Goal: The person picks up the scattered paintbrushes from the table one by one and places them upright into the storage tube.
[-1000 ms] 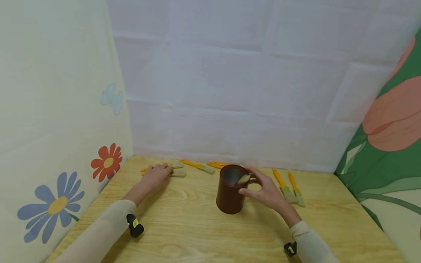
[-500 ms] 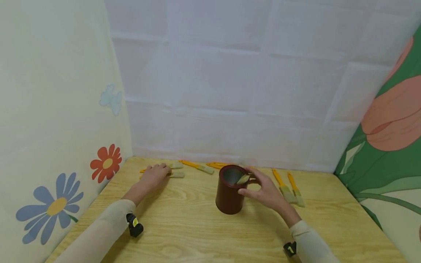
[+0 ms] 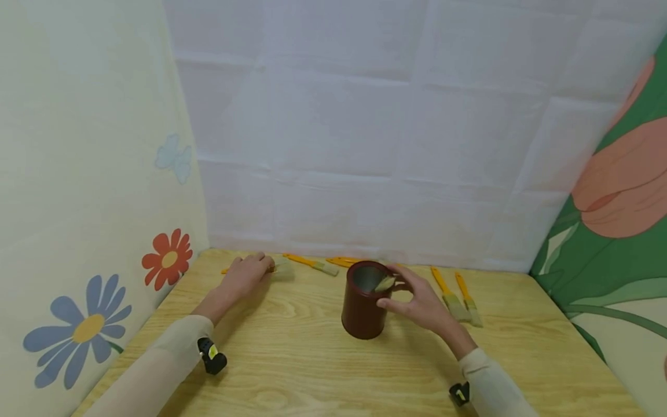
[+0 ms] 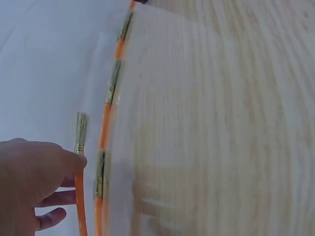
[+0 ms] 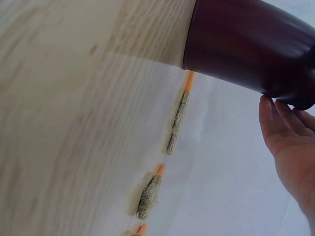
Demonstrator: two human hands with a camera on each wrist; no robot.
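Left hand (image 3: 245,277) pinches an orange-handled brush (image 4: 78,167) at the table's (image 3: 312,370) far left, long axis running left to right, bristles pointing right toward the cup (image 3: 363,307). Right hand (image 3: 422,304), fingers relaxed, touches the upright cup's rim at mid-table.

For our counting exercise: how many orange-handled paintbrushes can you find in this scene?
At least 6: one in the dark red cup, one gripped by the left hand, two by the back wall, two right of the cup. Hands may hide more.
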